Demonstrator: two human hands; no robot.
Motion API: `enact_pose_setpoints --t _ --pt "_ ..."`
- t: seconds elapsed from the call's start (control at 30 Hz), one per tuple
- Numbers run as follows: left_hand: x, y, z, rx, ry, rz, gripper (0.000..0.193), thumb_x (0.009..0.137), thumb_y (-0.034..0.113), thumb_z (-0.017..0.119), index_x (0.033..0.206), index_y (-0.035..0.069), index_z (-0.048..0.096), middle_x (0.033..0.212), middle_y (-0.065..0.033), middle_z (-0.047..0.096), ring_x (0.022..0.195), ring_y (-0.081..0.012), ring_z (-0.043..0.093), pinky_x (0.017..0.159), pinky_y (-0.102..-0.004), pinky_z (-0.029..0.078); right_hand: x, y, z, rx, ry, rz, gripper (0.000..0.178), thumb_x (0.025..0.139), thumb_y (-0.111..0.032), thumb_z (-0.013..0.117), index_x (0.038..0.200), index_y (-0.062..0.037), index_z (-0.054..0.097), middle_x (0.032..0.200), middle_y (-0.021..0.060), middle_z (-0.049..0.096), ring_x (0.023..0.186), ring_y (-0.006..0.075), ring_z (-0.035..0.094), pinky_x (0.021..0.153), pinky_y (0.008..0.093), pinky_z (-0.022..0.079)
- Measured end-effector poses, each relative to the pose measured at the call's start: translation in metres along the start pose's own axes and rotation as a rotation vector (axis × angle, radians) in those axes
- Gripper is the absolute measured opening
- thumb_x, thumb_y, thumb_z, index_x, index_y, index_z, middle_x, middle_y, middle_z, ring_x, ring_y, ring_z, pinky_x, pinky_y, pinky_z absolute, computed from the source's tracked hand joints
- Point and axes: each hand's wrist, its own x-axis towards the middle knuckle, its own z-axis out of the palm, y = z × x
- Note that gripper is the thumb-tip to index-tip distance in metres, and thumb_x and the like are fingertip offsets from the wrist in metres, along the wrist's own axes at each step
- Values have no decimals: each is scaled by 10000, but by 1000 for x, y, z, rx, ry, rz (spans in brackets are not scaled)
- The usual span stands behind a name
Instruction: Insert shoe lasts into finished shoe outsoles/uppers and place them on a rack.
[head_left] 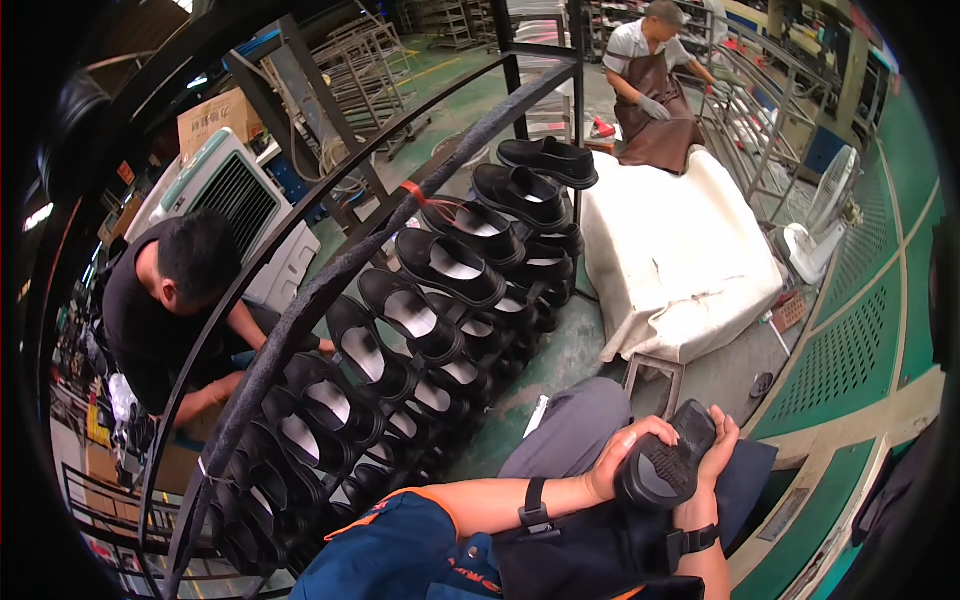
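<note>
A black shoe (657, 474) is held between my two hands over my lap, with its dark ridged sole turned up toward me. My left hand (622, 458) is wrapped round its near left side, fingers curled onto the edge of the sole. On the other side my right hand (716, 452) grips the farther end, its fingertips bent over the edge. The shoe's upper faces away and is hidden. Both my wrists carry black straps. To my left a tall rack (300, 300) holds rows of black slip-on shoes (450, 268) with pale insoles.
A white-cloth-covered block (680, 260) stands ahead, beside a white fan (815, 225). Green perforated panels (845, 345) run along my right. One person (185, 300) bends down beyond the rack; another in a brown apron (660, 110) sits farther off. A white air cooler (235, 200) stands at left.
</note>
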Motion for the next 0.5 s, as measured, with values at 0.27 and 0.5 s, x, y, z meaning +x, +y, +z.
enact_pose_setpoints --t 0.27,0.5 --pt "12 44 -5 236 -240 333 613 967 515 229 922 15 581 941 -161 635 989 -347 598 1062 -511 308 -35 -24 21 -9 -338 -228 460 979 -376 378 1144 10 564 1089 82 615 1004 185 589 907 307 459" --pt "-25 87 -7 -396 68 -929 779 994 490 445 1573 173 31 1597 -114 188 1448 -252 252 1174 -397 225 -16 -16 16 -207 -92 -566 510 1031 -345 297 1270 33 540 1207 192 610 1210 242 524 1082 359 350"
